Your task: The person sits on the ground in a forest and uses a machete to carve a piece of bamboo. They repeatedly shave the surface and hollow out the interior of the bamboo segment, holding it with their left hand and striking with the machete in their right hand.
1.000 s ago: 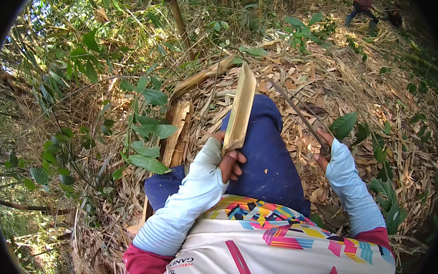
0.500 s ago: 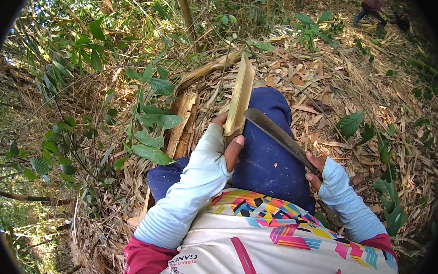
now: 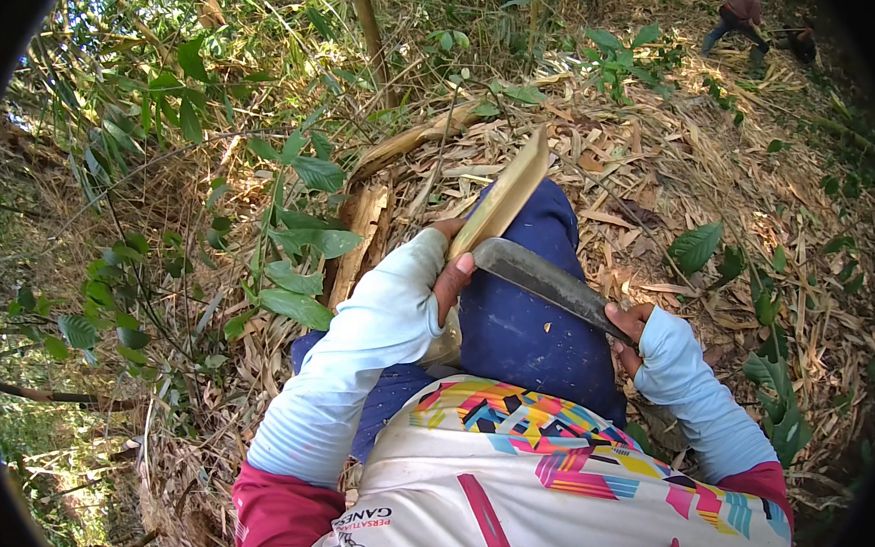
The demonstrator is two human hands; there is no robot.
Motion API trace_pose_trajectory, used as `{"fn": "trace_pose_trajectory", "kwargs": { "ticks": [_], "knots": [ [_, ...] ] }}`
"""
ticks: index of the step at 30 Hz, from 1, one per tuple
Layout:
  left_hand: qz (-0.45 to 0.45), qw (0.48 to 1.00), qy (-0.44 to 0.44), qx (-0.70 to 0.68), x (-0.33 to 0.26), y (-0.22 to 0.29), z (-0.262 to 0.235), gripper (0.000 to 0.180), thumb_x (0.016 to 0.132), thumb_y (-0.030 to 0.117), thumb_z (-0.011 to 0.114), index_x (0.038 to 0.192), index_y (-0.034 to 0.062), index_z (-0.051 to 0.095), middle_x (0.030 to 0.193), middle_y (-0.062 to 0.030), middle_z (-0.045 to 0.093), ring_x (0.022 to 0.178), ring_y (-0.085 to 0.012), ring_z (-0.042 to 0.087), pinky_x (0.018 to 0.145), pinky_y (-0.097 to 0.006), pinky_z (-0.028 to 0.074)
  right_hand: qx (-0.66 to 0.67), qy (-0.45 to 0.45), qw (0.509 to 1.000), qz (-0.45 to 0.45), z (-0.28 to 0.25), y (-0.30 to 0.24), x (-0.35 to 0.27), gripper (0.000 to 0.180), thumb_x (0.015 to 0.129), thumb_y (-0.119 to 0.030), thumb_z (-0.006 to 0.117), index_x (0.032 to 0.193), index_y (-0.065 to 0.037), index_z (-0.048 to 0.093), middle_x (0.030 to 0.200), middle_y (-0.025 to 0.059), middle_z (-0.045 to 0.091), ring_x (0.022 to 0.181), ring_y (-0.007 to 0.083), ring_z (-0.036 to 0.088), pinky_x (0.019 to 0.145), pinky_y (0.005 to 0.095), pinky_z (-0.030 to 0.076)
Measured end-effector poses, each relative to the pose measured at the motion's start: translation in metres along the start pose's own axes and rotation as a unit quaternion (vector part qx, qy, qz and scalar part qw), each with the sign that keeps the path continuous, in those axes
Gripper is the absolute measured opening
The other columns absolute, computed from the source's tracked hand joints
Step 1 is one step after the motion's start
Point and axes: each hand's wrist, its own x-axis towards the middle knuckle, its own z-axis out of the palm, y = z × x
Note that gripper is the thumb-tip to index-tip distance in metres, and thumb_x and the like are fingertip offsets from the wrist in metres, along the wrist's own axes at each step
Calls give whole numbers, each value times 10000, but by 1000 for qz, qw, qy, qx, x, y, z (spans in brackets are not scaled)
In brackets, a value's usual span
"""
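Note:
My left hand (image 3: 448, 273) is closed round the lower end of a split bamboo piece (image 3: 506, 191), pale and trough-like, which slants up to the right above my knee. In my right hand (image 3: 632, 330) is a machete (image 3: 548, 282) with a dark, broad blade; its handle is mostly hidden in my fist. The blade runs up and left across my blue trouser leg (image 3: 522, 349). Its rounded tip lies close to my left thumb and the bamboo's lower end; whether it touches either, I cannot tell.
Dry bamboo leaves (image 3: 642, 181) cover the ground. A broken, decayed piece of wood (image 3: 360, 238) lies left of my knee, beside a leafy green plant (image 3: 300, 242). More seedlings (image 3: 698, 247) grow at the right. Another person (image 3: 737, 14) is far off at the upper right.
The bamboo piece has tilted to the right, its far end swinging right and slightly down. The machete's tip has moved left and down, nearer my left thumb.

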Motion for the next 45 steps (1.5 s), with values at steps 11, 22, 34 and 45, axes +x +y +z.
{"fn": "trace_pose_trajectory", "kwargs": {
  "ticks": [11,22,34,45],
  "knots": [
    [88,985,-50,138,16,21,-10,541,962,362,606,1320,-29,497,1023,-260,657,991,-414,641,861,-429,504,-26,-4,999,27,-21,9,2,557,784,-140,770,1321,-203,635,783,86,549,654,263,568,608,372,473],
    [91,983,-106,121,30,27,-5,817,810,348,813,1395,-61,414,1093,-228,665,1041,-321,659,887,-367,504,-50,-17,999,11,-42,9,7,581,763,-68,762,1314,-190,623,794,104,561,662,287,569,608,392,467],
    [91,977,-124,145,31,35,-8,773,806,332,810,1376,-42,447,1098,-225,670,1065,-352,652,879,-393,504,-49,-2,999,-9,-44,19,10,560,768,-89,772,1301,-195,637,792,92,585,644,275,581,596,380,474],
    [85,988,-62,115,20,26,1,630,883,297,742,1350,-32,477,1023,-202,676,934,-321,658,834,-379,497,-30,4,999,23,-41,10,7,527,806,-96,747,1311,-191,631,791,97,579,652,272,583,610,372,478]
  ]
}}
